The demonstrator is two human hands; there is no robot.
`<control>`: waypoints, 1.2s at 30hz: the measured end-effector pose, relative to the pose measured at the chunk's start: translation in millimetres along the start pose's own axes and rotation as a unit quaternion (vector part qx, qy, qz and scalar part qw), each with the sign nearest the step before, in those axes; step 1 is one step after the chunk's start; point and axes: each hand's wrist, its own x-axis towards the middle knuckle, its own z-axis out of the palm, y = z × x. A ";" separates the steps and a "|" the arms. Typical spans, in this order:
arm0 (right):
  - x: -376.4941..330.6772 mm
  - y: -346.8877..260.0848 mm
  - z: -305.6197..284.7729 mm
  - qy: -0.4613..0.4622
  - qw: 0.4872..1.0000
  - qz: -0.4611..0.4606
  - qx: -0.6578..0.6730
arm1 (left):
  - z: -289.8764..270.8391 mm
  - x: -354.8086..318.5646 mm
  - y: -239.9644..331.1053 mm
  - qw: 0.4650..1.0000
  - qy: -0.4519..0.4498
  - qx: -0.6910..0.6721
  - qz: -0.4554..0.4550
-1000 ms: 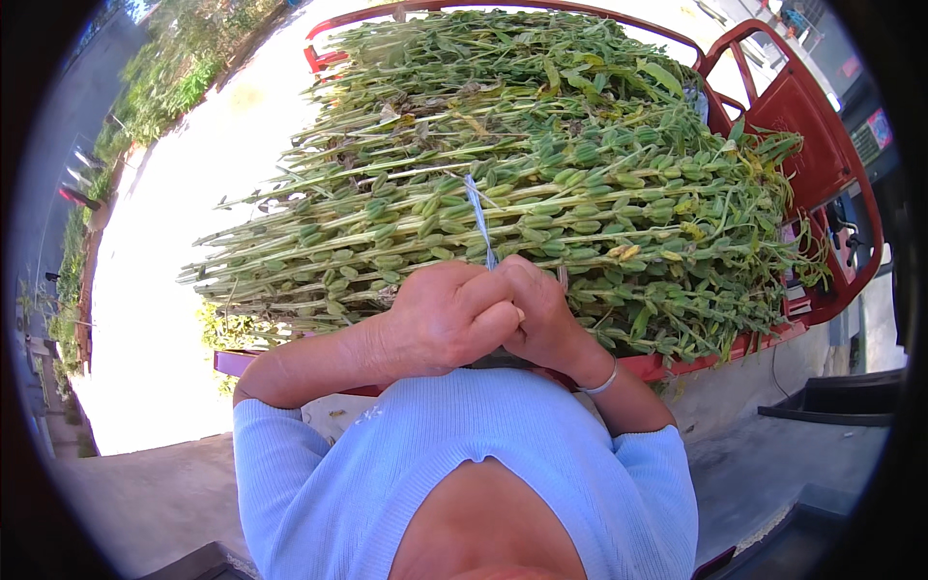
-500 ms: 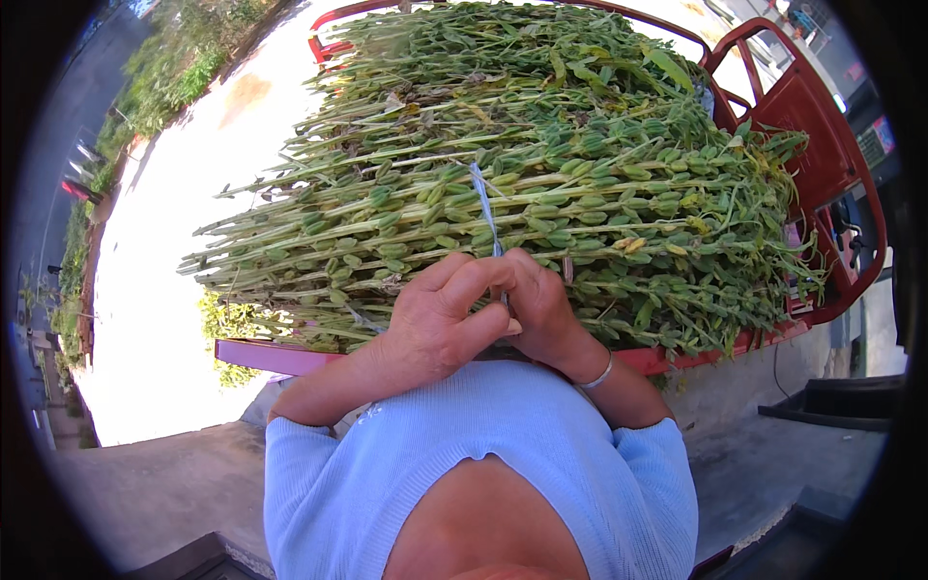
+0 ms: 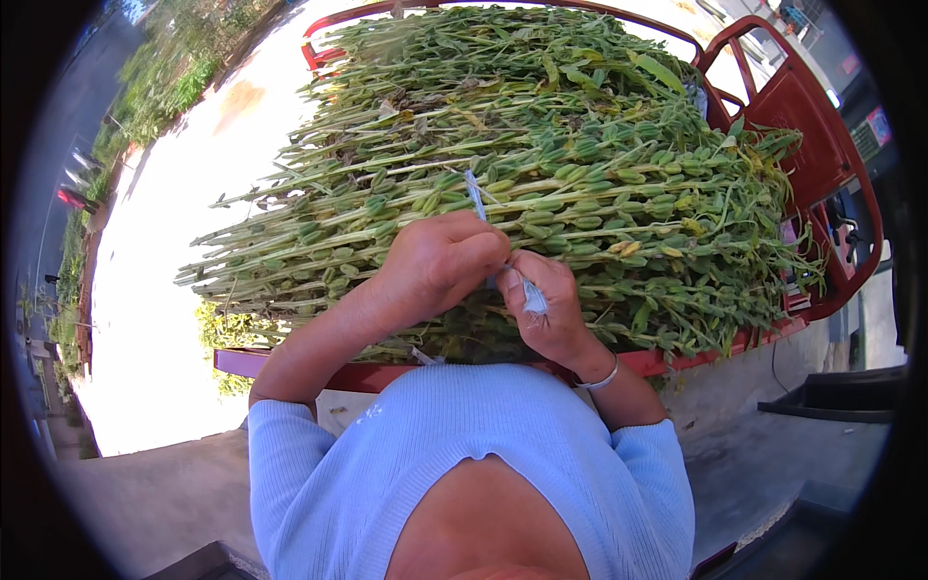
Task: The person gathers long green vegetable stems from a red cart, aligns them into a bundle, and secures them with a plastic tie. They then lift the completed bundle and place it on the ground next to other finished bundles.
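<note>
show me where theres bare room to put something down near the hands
Bare room: the pale sunlit ground left of the red cart, and grey concrete at lower right. Crowded: the green stalks fill the cart bed, where the left hand and right hand grip a pale strip.

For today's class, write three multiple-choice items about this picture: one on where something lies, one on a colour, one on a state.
1. Where does the pile of green stalks lie?
A. on the red cart
B. in a basket on the ground
C. across the person's lap

2. What colour is the strip running over the stalks?
A. yellow
B. pale blue
C. black

3. How are the left hand and right hand placed?
A. far apart
B. hanging at the sides
C. close together, gripping the strip

Answers: 1 A, the red frame rims the pile. 2 B, it shows pale blue against the green. 3 C, both sets of fingers close on the strip in front of the stalks.
</note>
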 end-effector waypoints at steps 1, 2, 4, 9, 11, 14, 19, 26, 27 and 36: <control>-0.1 -0.4 -0.2 0.000 1.000 0.008 0.006 | 0.6 0.7 -0.7 1.000 -0.008 0.007 -0.003; -0.1 -1.2 -0.1 0.000 1.000 0.017 0.012 | 1.0 1.3 -1.4 1.000 -0.016 0.014 -0.007; -1.4 -2.9 -0.5 -0.006 0.997 0.064 0.046 | 0.8 2.3 -3.4 0.999 -0.025 -0.012 -0.034; -4.0 -14.8 -6.1 -0.014 0.950 0.211 0.228 | -6.8 9.9 -3.5 0.992 -0.047 -0.074 -0.086; 2.4 -20.6 -4.2 -0.001 0.986 0.102 0.128 | -7.7 12.4 -1.5 0.991 -0.046 -0.084 -0.088; 18.3 -28.3 -6.2 -0.001 1.000 0.003 0.021 | -7.1 12.2 -4.3 0.993 -0.045 -0.080 -0.069; 32.8 -22.6 -12.7 -0.036 0.998 0.035 0.041 | -9.1 12.3 -12.4 0.996 -0.064 -0.057 -0.035; 36.1 -27.2 -10.0 0.009 0.901 0.219 0.375 | -14.2 19.0 -15.7 0.989 -0.074 -0.108 -0.071; 35.9 -27.6 -9.7 0.016 0.884 0.230 0.406 | -14.2 19.2 -14.7 0.989 -0.067 -0.108 -0.075; 29.5 -31.4 -21.4 -0.012 0.997 0.005 -0.080 | -7.6 9.6 -18.0 0.947 -0.039 -0.274 -0.167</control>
